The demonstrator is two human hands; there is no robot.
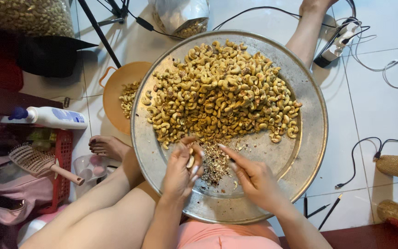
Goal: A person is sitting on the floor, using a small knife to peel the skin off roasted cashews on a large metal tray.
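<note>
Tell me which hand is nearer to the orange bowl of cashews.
Left. The left hand, pinching a cashew, sits over the metal tray's near edge, closer to the orange bowl at far left. The right hand lies farther right, beyond the peel scraps.

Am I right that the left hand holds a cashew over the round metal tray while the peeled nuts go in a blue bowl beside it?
Not quite. The head view shows the bowl beside the round metal tray is orange, not blue; it does hold some nuts. The rest stands: the left hand holds a cashew over the tray.
</note>
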